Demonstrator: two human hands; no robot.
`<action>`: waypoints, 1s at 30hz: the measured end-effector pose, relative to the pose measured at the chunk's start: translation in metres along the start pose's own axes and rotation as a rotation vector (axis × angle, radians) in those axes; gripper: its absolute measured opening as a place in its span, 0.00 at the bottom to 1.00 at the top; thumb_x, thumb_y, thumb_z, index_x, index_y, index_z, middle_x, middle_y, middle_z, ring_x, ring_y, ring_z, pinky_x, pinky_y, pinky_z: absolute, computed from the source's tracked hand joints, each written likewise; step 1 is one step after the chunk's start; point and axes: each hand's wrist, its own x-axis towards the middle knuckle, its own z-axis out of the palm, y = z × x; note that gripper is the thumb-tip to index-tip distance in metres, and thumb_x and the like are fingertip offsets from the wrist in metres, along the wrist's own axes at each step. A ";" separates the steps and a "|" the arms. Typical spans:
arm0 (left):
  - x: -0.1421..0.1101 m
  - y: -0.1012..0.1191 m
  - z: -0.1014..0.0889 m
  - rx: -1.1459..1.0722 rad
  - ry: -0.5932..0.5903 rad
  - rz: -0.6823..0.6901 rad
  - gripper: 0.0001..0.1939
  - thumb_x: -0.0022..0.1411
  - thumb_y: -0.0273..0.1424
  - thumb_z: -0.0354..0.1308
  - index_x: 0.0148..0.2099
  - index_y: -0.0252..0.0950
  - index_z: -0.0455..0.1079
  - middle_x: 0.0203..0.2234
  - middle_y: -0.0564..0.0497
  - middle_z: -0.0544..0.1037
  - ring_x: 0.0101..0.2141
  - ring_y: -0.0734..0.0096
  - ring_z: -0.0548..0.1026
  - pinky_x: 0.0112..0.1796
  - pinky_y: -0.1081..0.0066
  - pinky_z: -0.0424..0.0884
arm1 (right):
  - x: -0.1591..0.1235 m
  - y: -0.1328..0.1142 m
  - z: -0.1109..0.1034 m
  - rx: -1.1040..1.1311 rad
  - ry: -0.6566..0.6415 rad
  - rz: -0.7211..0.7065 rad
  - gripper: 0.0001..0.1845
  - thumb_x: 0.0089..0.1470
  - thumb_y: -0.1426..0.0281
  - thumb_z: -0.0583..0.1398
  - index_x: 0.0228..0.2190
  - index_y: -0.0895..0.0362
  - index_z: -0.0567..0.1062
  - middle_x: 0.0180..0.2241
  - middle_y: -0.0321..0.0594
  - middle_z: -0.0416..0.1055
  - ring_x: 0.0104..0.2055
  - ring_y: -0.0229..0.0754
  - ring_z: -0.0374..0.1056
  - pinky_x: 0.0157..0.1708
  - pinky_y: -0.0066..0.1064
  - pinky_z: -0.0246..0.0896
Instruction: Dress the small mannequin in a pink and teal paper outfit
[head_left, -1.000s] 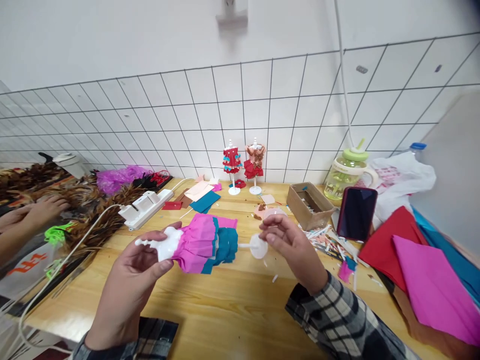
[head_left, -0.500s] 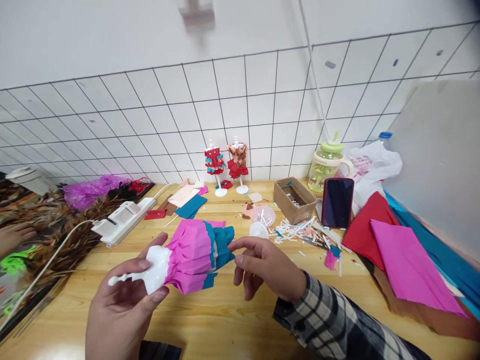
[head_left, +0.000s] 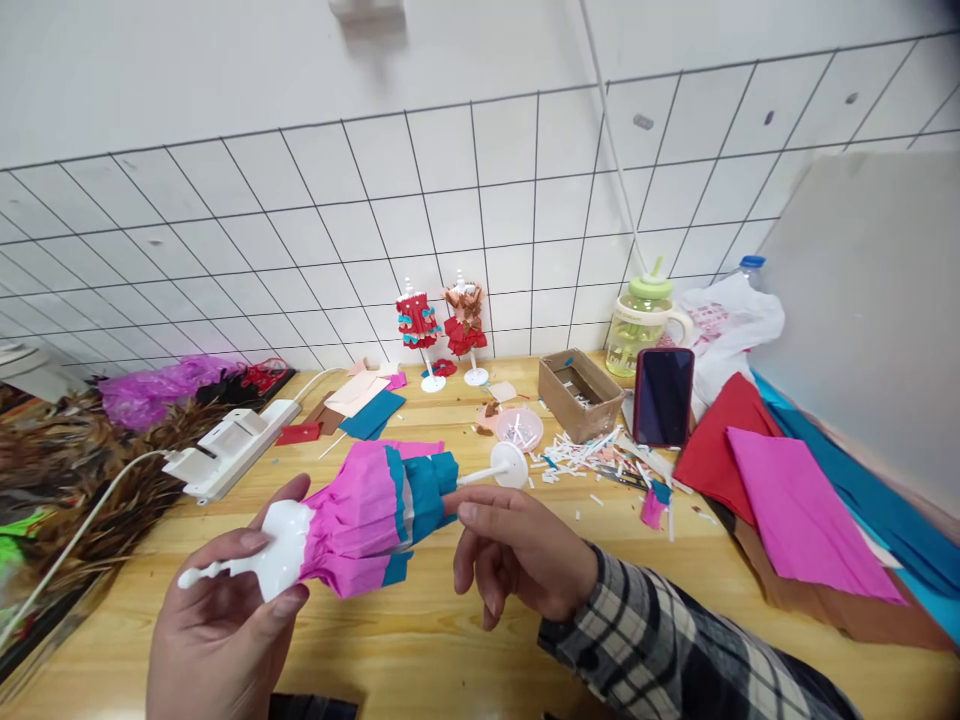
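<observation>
My left hand (head_left: 225, 600) is closed around the white torso of a small mannequin stand (head_left: 281, 550), held lying sideways above the table with its neck to the left. A pink crepe-paper skirt (head_left: 352, 510) covers its lower part, and a blue paper layer (head_left: 429, 492) lines the hem. From the hem the thin pole runs right to a round white base (head_left: 509, 466). My right hand (head_left: 517, 550) touches the blue hem with its index fingertip, which the paper partly hides. Its thumb is apart from the paper, and the other fingers are loosely curled.
Two dressed mannequin stands (head_left: 418, 322) stand by the tiled wall. A cardboard box (head_left: 581, 395), paper scraps (head_left: 577, 455), a phone (head_left: 664, 397) and a drink bottle (head_left: 641, 325) lie behind and right. Folded coloured paper (head_left: 810, 510) is at right, a power strip (head_left: 232, 450) at left.
The mannequin stand has turned slightly, and its pole and base now show beyond the hem. My right index finger has moved further against the blue paper. The whole view has shifted a little.
</observation>
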 end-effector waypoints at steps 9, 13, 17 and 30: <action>-0.001 -0.008 -0.008 0.041 -0.031 0.060 0.23 0.43 0.24 0.71 0.41 0.44 0.70 0.53 0.49 0.76 0.52 0.63 0.75 0.40 0.80 0.75 | -0.003 -0.001 0.002 0.133 -0.153 0.028 0.24 0.51 0.57 0.62 0.46 0.57 0.66 0.16 0.28 0.70 0.10 0.28 0.56 0.12 0.22 0.65; -0.001 -0.006 -0.008 0.029 -0.025 0.050 0.23 0.42 0.24 0.71 0.41 0.44 0.69 0.55 0.50 0.74 0.52 0.62 0.75 0.39 0.81 0.75 | -0.004 -0.002 0.001 0.163 -0.237 0.027 0.19 0.51 0.63 0.62 0.43 0.57 0.67 0.13 0.23 0.63 0.09 0.26 0.50 0.11 0.19 0.63; -0.003 -0.003 -0.006 0.037 -0.011 0.032 0.24 0.40 0.23 0.72 0.40 0.43 0.69 0.55 0.49 0.74 0.54 0.59 0.73 0.38 0.79 0.75 | -0.003 -0.001 0.002 0.147 -0.257 0.056 0.16 0.49 0.64 0.63 0.36 0.56 0.64 0.13 0.23 0.64 0.09 0.27 0.51 0.11 0.21 0.63; -0.004 0.002 0.001 0.062 -0.007 -0.024 0.24 0.39 0.25 0.72 0.40 0.45 0.70 0.53 0.50 0.76 0.52 0.58 0.74 0.39 0.75 0.76 | -0.007 -0.006 0.003 0.064 -0.239 0.049 0.28 0.52 0.63 0.60 0.52 0.59 0.64 0.13 0.24 0.65 0.09 0.28 0.50 0.12 0.21 0.63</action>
